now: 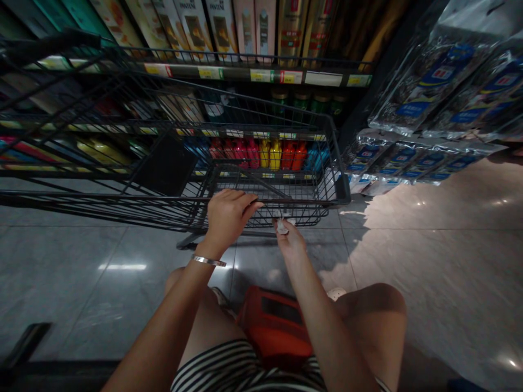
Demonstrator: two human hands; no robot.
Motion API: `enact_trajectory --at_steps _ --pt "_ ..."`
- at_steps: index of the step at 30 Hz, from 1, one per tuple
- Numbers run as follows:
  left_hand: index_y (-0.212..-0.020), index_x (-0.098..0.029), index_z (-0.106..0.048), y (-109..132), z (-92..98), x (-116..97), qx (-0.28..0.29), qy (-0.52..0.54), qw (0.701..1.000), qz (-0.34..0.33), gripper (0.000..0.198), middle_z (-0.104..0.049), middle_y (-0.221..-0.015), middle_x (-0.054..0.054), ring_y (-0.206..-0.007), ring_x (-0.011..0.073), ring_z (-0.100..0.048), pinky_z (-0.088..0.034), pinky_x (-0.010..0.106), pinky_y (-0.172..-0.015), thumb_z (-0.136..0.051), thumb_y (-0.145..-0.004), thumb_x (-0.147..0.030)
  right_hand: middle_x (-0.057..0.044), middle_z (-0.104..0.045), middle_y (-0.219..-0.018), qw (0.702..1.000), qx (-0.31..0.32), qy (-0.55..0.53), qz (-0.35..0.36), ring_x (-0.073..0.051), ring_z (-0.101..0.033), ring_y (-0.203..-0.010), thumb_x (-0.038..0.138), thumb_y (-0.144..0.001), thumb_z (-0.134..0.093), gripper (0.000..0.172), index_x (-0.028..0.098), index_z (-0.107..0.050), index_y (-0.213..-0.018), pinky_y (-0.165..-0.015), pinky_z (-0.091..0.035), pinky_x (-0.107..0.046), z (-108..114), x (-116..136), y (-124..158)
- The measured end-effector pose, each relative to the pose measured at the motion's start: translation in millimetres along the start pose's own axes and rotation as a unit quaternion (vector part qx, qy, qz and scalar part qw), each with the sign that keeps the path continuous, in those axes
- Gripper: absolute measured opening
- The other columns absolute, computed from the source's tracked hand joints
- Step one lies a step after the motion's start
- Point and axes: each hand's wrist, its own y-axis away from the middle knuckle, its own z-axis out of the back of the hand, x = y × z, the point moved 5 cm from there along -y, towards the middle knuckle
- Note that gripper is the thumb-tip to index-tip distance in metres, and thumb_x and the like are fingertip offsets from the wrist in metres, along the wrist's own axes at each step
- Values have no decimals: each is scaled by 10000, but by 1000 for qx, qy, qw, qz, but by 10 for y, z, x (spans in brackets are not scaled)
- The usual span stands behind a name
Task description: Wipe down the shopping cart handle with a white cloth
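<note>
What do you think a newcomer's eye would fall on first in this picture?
Probably the black shopping cart across the middle, with the left hand on its near top rail and the right hand holding a crumpled white piece just below that rail. Next, perhaps, the vivid row of bottles on the low shelf beyond the cart, and the red-orange bag between the person's legs.

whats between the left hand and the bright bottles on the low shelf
In the head view, the black wire cart lies between the left hand, at its near rim, and the bottles, which show through its mesh.
</note>
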Motion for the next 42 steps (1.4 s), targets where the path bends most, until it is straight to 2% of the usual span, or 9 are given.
enact_trajectory --at_steps 10,15,19,25,28,31,35,38,42 --pt "-962 -175 -676 24 -18 -50 19 -37 999 -29 317 -676 -734 48 -728 198 -597 -456 344 -720 -464 -917 -406 15 -670 -763 997 72 -3 41 -118 -659 -743 66 -696 -675 137 161 -599 -759 -784 -586 -292 -210 309 344" --pt "-1293 -165 -494 95 57 -16 74 -47 994 -67 402 -678 -1052 106 -1024 233 -603 -437 442 -975 -473 -911 -291 7 -675 -768 997 64 1 45 -121 -658 -757 66 -691 -674 122 160 -605 -727 -805 -588 -298 -309 452 419" --pt "-1311 -223 -472 277 317 327 22 -70 997 -21 429 -629 -1179 106 -1151 248 -554 -410 478 -1026 -506 -892 -309 -1 -686 -802 994 72 0 84 -132 -655 -788 97 -656 -705 124 155 -625 -731 -806 -587 -313 -343 569 550" --pt "-1084 -254 -652 380 481 829 22 -67 997 1 338 -692 -887 69 -876 239 -631 -495 406 -833 -484 -885 -469 -1 -679 -797 969 98 73 216 -143 -644 -770 175 -632 -724 177 148 -665 -798 -787 -546 -337 -425 761 776" --pt "-1035 -246 -683 314 461 866 42 -50 998 -8 391 -691 -767 53 -736 206 -631 -483 332 -680 -402 -917 -490 -10 -664 -790 914 72 192 349 -141 -623 -761 226 -695 -700 131 151 -670 -798 -787 -522 -323 -378 806 877" --pt "-1022 -242 -698 263 457 847 45 -39 998 -11 431 -697 -739 45 -679 187 -628 -464 304 -624 -376 -922 -512 -42 -649 -863 795 94 323 505 -164 -615 -831 211 -761 -644 45 177 -671 -774 -783 -511 -318 -419 795 1007" --pt "-954 -258 -715 248 466 835 42 -32 999 5 434 -707 -741 28 -672 170 -637 -458 281 -605 -383 -916 -535 -78 -613 -1004 652 163 424 607 -180 -591 -975 113 -834 -527 205 215 -693 -899 -855 -492 -345 -535 641 1017" --pt "-929 -248 -720 249 474 825 34 -29 999 17 430 -714 -745 30 -679 168 -642 -461 278 -612 -402 -910 -536 -83 -576 -1032 610 167 465 620 -187 -570 -1012 75 -835 -477 287 227 -694 -944 -864 -493 -358 -497 500 842" --pt "-917 -225 -725 248 467 812 33 -32 999 22 437 -723 -755 41 -692 170 -647 -466 278 -624 -418 -905 -535 -87 -565 -1022 590 156 525 593 -189 -564 -992 21 -772 -434 360 208 -691 -943 -849 -498 -357 -272 301 520"
